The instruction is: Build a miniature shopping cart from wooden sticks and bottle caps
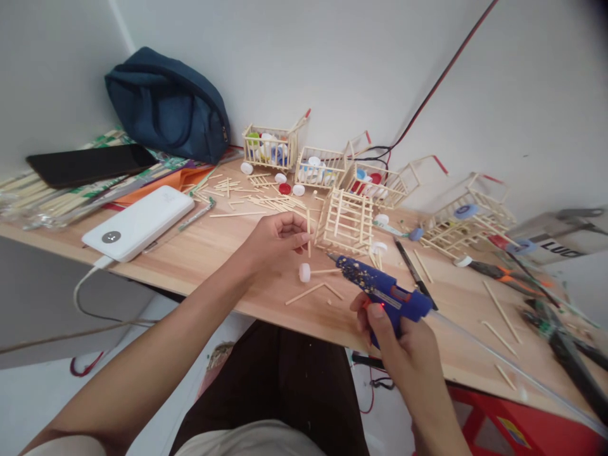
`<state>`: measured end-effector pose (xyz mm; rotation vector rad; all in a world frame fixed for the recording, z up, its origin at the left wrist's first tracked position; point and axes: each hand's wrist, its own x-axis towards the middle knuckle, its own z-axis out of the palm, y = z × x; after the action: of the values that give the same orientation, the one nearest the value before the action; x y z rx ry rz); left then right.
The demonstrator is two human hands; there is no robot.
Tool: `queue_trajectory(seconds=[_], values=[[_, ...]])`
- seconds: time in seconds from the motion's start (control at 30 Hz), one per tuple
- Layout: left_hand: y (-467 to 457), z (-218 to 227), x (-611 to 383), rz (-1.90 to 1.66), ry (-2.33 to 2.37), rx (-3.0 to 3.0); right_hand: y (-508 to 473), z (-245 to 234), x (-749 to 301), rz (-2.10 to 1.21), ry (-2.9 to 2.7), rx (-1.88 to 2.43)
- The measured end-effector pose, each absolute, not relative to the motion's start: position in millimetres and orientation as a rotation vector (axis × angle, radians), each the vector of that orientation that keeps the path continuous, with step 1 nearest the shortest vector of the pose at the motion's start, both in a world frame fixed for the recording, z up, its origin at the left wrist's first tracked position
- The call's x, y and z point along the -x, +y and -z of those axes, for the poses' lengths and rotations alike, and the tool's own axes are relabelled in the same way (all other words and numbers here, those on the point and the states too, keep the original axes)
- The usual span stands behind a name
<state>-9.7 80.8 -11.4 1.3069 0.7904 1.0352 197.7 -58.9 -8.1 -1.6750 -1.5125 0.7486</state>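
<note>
Between thumb and fingers, my left hand point(281, 239) pinches a short thin wooden stick point(309, 234), held upright. My right hand point(396, 335) is wrapped round the handle of a blue hot glue gun point(380, 285); a long clear glue stick point(503, 354) runs out of its back. The gun's metal nozzle points left, just right of the stick and not clearly touching it. Below lies a white bottle cap point(304, 273) with a stick beside it. Right behind my left hand rests a small cart frame point(346, 218) built of sticks.
Several small stick-built carts point(270, 149) holding bottle caps stand along the wall. A white power bank point(139, 223), a black phone point(90, 164) and a blue bag point(166, 104) occupy the left. Pliers point(503, 275) and cutters point(570, 354) lie right, among loose sticks point(502, 310).
</note>
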Motion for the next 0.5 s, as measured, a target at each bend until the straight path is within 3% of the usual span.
queue_trajectory(seconds=[0.17, 0.5], values=[[75.3, 7.9, 8.9, -1.063, 0.818, -1.317, -67.1, 10.6, -208.3, -0.799, -1.252, 1.588], [67.8, -5.8, 0.1, -1.133, 0.922, -1.359, -69.5, 13.9, -214.9, -0.700, -1.454, 1.673]])
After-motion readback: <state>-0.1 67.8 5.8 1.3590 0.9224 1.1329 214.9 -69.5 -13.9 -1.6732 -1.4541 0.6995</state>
